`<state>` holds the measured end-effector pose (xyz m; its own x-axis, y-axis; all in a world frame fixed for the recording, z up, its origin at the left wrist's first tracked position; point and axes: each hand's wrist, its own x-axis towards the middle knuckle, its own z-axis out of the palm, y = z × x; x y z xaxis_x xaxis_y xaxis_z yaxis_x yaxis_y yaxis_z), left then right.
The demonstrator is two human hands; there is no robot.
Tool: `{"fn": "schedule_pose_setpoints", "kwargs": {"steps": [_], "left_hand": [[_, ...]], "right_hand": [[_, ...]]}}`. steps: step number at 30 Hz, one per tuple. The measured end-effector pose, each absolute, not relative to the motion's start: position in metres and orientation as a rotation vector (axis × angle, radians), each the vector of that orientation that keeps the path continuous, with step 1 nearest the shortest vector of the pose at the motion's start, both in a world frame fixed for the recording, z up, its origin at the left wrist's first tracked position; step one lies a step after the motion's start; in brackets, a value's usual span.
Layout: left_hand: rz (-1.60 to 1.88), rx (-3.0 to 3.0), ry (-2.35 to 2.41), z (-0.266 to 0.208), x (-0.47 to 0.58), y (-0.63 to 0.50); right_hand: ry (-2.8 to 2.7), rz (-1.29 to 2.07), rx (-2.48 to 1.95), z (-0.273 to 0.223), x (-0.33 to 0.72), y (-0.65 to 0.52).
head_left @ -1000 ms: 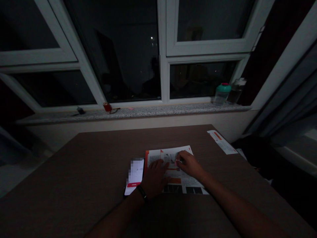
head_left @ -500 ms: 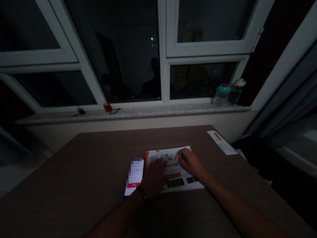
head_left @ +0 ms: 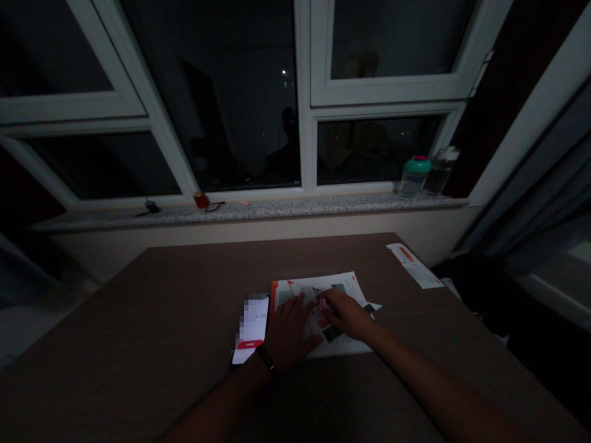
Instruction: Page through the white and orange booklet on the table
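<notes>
A printed leaflet (head_left: pixel 344 286) with orange and white blocks lies on the brown table (head_left: pixel 184 295) in front of me. My left hand (head_left: pixel 289 332) presses flat on its left half, fingers spread, a dark band on the wrist. My right hand (head_left: pixel 344 315) rests on the middle of the leaflet, where the near part of the paper is folded up and over; a dark printed corner sticks out to the right of it. A lit phone (head_left: pixel 252 329) lies beside my left hand, touching the leaflet's left edge.
A second paper strip (head_left: pixel 414 264) lies at the table's far right edge. On the stone windowsill stand a jar with a teal lid (head_left: pixel 412 175), a clear bottle (head_left: pixel 441 168) and a small red object (head_left: pixel 201 199). Dark windows fill the back; a curtain hangs right.
The leaflet's near edge has been folded up toward the window, so its lower part now lies over the middle. My right hand moved left and nearer along the fold; the left hand stayed.
</notes>
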<state>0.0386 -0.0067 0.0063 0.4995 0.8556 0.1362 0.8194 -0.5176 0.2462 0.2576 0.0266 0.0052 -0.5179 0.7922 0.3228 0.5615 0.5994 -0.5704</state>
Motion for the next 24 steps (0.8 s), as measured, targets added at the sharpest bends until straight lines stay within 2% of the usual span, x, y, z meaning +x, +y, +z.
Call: {"fn": "schedule_pose_setpoints", "kwargs": {"steps": [5,24], "left_hand": [[0.343,2.571,1.464,0.0077,0.0388,-0.0069],[0.550,2.583,1.517,0.0011,0.0338,-0.0037]], "right_hand": [[-2.319,0.515,-0.938,0.0052,0.2587,0.0290],[-2.424,0.472,-0.983,0.0092,0.2667,0.0257]]}}
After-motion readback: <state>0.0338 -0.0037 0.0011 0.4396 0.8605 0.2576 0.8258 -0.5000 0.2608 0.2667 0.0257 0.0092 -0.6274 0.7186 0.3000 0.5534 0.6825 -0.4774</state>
